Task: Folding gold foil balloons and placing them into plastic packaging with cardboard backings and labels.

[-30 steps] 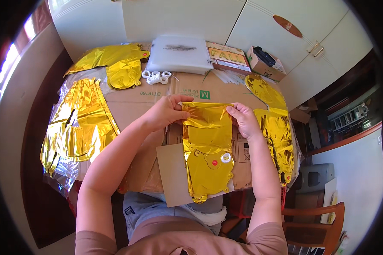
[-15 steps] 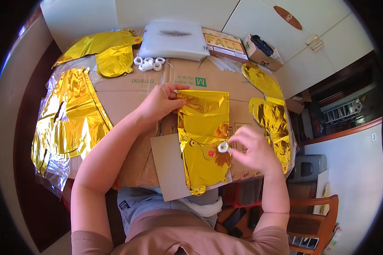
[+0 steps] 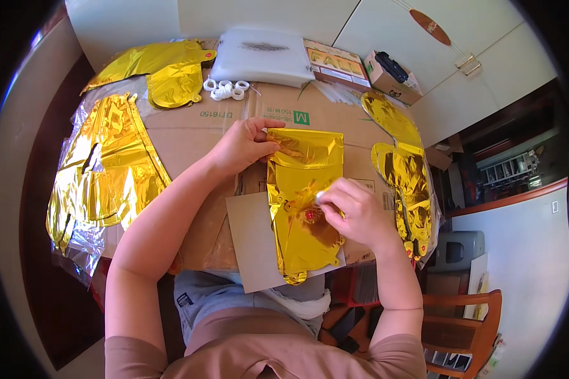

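Note:
A folded gold foil balloon (image 3: 305, 249) lies in front of me, partly over a grey card (image 3: 250, 235). My left hand (image 3: 241, 148) pinches its upper left corner between thumb and fingers. Over the middle of the foil, beside a small red mark, my right hand (image 3: 359, 213) is closed on a small white ribbon roll (image 3: 320, 197). Most of that roll is hidden by my fingers. I cannot tell whether it touches the foil.
More gold foil balloons lie at the left (image 3: 110, 170), far left (image 3: 174, 72) and right (image 3: 411, 183). White ribbon rolls (image 3: 226, 90) sit by a stack of clear plastic bags (image 3: 262, 60). Behind are a printed box (image 3: 338, 64) and an open carton (image 3: 392, 82). Cardboard (image 3: 199, 132) covers the table.
My right hand has moved left and slightly up, bringing the white ribbon roll from the foil's right edge to over its middle. My left hand keeps its pinch on the corner.

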Action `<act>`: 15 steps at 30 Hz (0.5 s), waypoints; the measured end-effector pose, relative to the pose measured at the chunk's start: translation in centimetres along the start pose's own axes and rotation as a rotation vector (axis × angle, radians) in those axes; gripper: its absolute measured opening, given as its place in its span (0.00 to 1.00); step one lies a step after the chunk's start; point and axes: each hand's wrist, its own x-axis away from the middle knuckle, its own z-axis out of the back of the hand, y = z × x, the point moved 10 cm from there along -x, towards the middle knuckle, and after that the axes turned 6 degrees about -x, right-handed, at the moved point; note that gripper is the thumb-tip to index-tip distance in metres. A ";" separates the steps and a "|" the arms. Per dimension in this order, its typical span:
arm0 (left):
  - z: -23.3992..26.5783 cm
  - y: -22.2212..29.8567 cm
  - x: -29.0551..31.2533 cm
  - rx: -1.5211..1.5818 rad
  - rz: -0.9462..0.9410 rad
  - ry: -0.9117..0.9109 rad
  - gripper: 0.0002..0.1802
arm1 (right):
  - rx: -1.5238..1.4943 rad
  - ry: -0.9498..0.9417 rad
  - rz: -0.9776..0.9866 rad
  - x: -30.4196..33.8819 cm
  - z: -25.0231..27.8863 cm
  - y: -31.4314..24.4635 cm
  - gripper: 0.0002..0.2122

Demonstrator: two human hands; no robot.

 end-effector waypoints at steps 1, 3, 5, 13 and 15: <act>-0.1 0.1 0.0 -0.003 -0.002 0.000 0.26 | -0.022 -0.022 -0.014 -0.1 0.0 0.2 0.05; -0.3 0.3 0.1 -0.021 0.001 -0.018 0.26 | -0.075 -0.073 -0.031 -0.4 -0.2 0.7 0.03; -0.1 0.5 0.3 -0.022 0.008 -0.018 0.27 | -0.223 -0.014 -0.145 -0.4 1.6 1.8 0.02; -0.5 0.2 -0.1 -0.004 -0.003 -0.046 0.27 | -0.230 -0.141 -0.340 1.2 1.8 3.2 0.05; -0.2 0.2 0.1 -0.015 0.002 -0.040 0.27 | -0.212 -0.304 -0.412 2.4 0.1 2.7 0.08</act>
